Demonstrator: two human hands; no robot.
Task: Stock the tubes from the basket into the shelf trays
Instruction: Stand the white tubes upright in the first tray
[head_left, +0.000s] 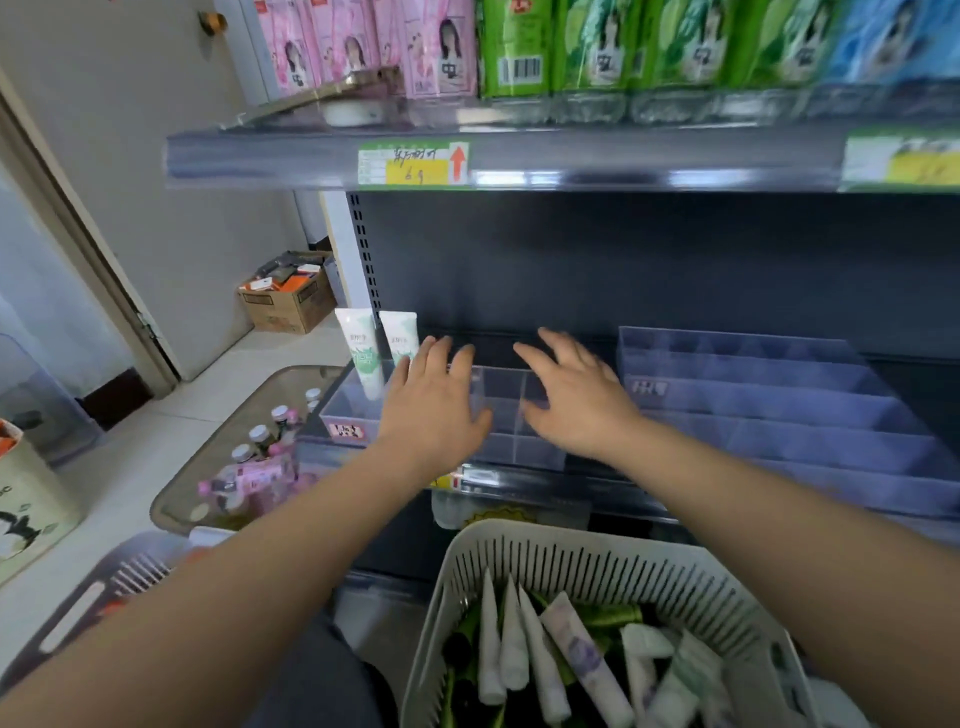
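So, where do the tubes (545, 660) lie?

Heaped in the white basket (597, 556) at 6 o'clock, well apart from both hands. The white ones run roughly from 12 to 6, narrow ends toward 12. Two standing tubes (363, 353) are upright in the left end of the clear tray (519, 452), at about 10 o'clock.

And the hands?

Both hover over that clear tray at 12, fingers spread, holding nothing. The left hand (431, 410) is just beside the standing tubes; whether it touches them I cannot tell. The right hand (576, 400) is over the tray's right end, near the larger tinted tray (779, 395) at 3.

Which one should fetch the next tube?

Either must draw back toward 6. The basket sits more under the right forearm, so I judge the right hand slightly nearer. Since the tubes point 12 to 6, a pinch from the 9 and 3 sides, across the long axis, looks easiest.
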